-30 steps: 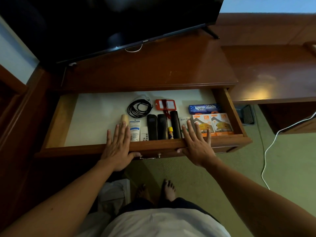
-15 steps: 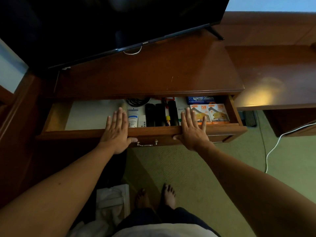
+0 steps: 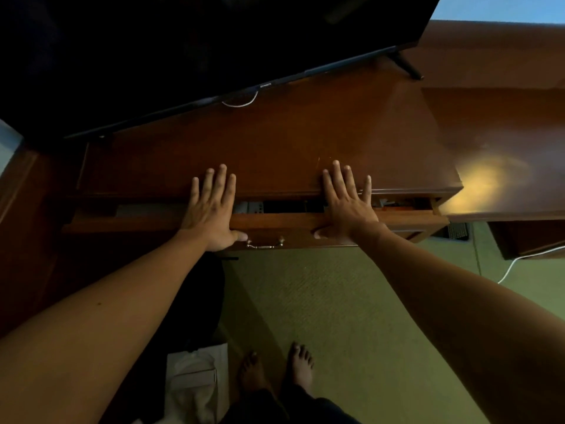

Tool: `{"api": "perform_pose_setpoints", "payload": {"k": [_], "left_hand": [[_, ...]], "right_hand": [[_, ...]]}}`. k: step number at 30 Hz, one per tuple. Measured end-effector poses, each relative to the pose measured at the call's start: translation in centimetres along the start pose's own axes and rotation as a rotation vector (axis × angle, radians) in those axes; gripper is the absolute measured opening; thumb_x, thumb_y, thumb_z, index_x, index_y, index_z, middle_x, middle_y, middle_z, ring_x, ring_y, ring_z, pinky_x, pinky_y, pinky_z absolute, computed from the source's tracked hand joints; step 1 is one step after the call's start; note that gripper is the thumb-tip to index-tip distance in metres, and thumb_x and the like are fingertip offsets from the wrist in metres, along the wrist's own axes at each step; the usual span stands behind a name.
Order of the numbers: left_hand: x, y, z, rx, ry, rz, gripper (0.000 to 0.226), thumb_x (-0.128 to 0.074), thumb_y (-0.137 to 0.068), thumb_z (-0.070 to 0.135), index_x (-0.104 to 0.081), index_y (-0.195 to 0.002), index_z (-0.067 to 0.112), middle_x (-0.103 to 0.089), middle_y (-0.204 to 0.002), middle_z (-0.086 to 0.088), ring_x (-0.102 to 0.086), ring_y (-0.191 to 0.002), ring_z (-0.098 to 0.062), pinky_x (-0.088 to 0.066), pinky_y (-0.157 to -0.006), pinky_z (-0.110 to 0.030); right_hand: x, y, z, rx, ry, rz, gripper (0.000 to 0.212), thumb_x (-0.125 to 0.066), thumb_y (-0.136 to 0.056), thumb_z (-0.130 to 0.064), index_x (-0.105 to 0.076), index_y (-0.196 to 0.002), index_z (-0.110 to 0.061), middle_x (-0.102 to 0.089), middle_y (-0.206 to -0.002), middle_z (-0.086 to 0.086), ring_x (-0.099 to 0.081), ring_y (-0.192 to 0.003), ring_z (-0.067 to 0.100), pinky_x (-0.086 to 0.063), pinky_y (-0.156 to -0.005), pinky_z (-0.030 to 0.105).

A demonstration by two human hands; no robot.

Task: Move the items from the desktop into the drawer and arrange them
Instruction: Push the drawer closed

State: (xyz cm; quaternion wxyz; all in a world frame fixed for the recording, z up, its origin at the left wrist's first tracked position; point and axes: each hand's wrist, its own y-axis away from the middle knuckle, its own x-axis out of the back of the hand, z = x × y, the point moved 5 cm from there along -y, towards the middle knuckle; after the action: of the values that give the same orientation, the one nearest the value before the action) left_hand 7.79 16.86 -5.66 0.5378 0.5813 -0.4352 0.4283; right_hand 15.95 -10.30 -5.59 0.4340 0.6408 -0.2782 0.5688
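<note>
My left hand (image 3: pixel 211 211) lies flat, fingers straight, palm pressed on the front of the brown wooden drawer (image 3: pixel 275 220), thumb beside the brass pull handle (image 3: pixel 265 243). The drawer stands out from the glossy reddish-brown desktop (image 3: pixel 275 148) by a narrow gap; the items inside (image 3: pixel 287 206) show only as a dim strip, too dark to identify. My right hand (image 3: pixel 347 206) is likewise flat and unclenched, pressing the drawer front, fingertips over the desktop edge.
</note>
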Motion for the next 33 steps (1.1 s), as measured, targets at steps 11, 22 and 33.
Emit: {"api": "perform_pose_setpoints", "payload": {"k": [11,22,33], "left_hand": [[-0.1,-1.9,-0.1,0.054,0.024,0.242,0.103,-0.060,-0.085,0.063,-0.007,-0.158,0.014,-0.002,-0.167,-0.011,-0.005,-0.153,-0.035,-0.009,-0.122,-0.055],[0.2,-2.9,1.1,0.142,0.023,0.229,0.092,-0.071,-0.085,0.044,-0.022,-0.152,0.006,-0.012,-0.164,-0.018,-0.011,-0.150,-0.041,-0.014,-0.120,-0.059],[1.2,-3.1,0.9,0.148,0.132,0.061,0.092,-0.065,-0.091,0.042,-0.005,-0.156,0.014,0.017,-0.166,-0.009,0.013,-0.152,-0.034,-0.002,-0.123,-0.057]], "right_hand": [[-0.3,-2.3,0.4,-0.024,-0.073,0.186,0.113,-0.066,-0.081,-0.064,0.005,-0.159,-0.022,0.009,-0.168,0.002,0.010,-0.153,0.030,0.001,-0.118,0.062],[-0.7,-2.6,0.0,-0.080,-0.060,0.255,0.099,-0.059,-0.089,-0.057,-0.001,-0.160,-0.020,0.001,-0.168,0.003,0.002,-0.153,0.031,-0.008,-0.119,0.061],[-0.1,-2.5,-0.2,-0.076,-0.082,0.135,0.092,-0.053,-0.096,-0.048,0.010,-0.159,-0.021,0.014,-0.167,0.001,0.011,-0.153,0.032,-0.005,-0.120,0.060]]}}
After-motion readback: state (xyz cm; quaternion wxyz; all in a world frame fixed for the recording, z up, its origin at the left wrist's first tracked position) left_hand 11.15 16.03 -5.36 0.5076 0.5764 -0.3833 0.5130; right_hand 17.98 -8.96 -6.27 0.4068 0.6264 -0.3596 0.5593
